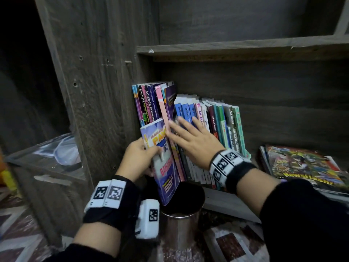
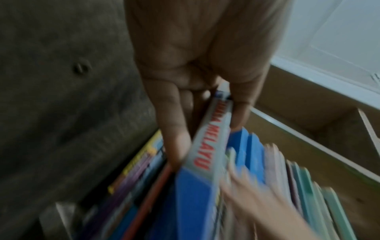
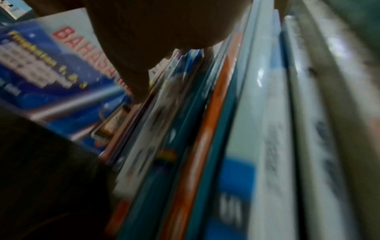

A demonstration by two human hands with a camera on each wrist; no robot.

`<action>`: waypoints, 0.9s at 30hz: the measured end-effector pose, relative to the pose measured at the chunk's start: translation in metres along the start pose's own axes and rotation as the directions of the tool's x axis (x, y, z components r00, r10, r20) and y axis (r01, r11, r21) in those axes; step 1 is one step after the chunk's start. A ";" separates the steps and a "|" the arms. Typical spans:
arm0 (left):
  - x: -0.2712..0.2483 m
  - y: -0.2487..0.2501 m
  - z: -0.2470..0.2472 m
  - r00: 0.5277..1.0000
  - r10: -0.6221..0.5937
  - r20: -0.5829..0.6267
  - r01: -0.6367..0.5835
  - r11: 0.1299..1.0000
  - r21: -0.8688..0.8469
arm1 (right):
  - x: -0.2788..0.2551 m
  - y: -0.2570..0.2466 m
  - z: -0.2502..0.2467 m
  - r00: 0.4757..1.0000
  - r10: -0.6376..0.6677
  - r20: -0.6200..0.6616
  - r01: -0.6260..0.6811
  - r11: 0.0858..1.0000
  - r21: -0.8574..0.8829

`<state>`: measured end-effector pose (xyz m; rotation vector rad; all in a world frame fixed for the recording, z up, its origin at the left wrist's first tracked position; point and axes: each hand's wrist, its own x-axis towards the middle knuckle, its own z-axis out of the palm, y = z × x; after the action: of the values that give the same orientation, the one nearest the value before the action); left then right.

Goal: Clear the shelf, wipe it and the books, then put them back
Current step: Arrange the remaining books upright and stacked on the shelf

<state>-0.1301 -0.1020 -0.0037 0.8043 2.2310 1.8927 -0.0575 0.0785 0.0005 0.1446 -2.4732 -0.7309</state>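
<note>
A row of upright books (image 1: 211,120) stands on the lower shelf (image 1: 226,203) of a dark wooden bookcase. My left hand (image 1: 139,159) grips a blue "Bahasa Melayu" book (image 1: 164,163) that sticks out of the row's front, tilted. In the left wrist view the thumb and fingers of my left hand (image 2: 205,139) pinch the spine of that blue book (image 2: 197,194). My right hand (image 1: 190,137) lies flat with straight fingers against the neighbouring books. In the blurred right wrist view the right hand's palm (image 3: 154,32) rests on the book spines (image 3: 205,146) beside the blue cover (image 3: 61,73).
A flat stack of magazines (image 1: 306,167) lies at the right end of the same shelf. A metal cylindrical container (image 1: 181,224) stands on the patterned floor just below the held book. The bookcase side panel (image 1: 94,91) is at left, and an upper shelf board (image 1: 245,48) is above.
</note>
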 end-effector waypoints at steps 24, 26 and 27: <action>-0.024 0.056 0.032 0.958 0.202 0.206 -0.095 0.895 -0.436 | -0.136 0.021 -0.057 0.479 0.851 0.216 -0.060 -0.213 0.975; -0.015 0.062 0.037 0.975 0.198 0.098 -0.138 0.892 -0.431 | -0.155 0.051 -0.054 0.349 0.923 0.164 -0.099 -0.137 0.986; -0.009 0.064 0.037 0.980 0.196 0.035 -0.162 0.888 -0.431 | -0.166 0.067 -0.050 0.283 0.947 0.150 -0.140 -0.114 0.984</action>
<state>-0.0870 -0.0680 0.0460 1.0073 1.6456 2.2707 0.1121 0.1534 -0.0085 -0.3743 -1.4050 1.2214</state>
